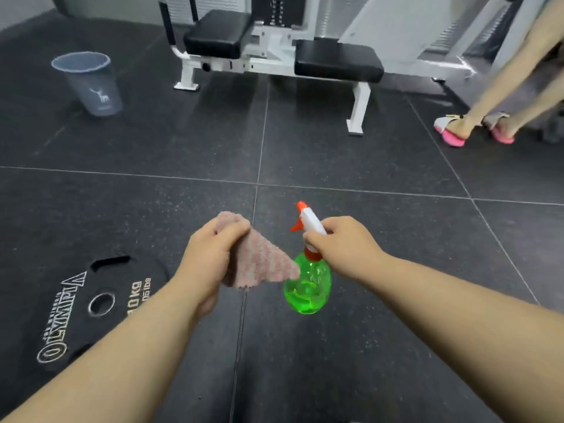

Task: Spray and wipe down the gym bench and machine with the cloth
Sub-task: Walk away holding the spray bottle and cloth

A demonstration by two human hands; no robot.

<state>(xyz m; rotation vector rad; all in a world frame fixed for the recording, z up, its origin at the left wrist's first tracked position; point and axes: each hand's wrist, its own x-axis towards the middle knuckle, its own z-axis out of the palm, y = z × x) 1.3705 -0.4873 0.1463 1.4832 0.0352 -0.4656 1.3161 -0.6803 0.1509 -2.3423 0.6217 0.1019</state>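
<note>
Gripping a pink-and-grey striped fuzzy cloth point(262, 264) in my left hand point(210, 257), I have my fingers curled round its bunched top. One loose corner hangs to the right and covers part of the bottle's shoulder. My right hand point(341, 242) is clenched round the neck of a translucent green plastic spray bottle point(308, 288) with a white head and an orange nozzle. My knuckles hide the neck itself, and the orange trigger pokes out beyond them. Both things are over the dark speckled rubber floor tiles point(366, 148), well apart from the white steel-framed gym machine point(268, 47) ahead. Its two black padded bench cushions point(335, 61) show, but its upper part is cut off at the top edge. A grey plastic bin with a white deer print point(90, 82) stands far left. A black weight plate lettered OLYMPIA point(100, 303) lies flat, partly under my left forearm. At the right edge, another person's bare legs and pink slippers point(451, 137) show, and the rest of them is out of frame.
</note>
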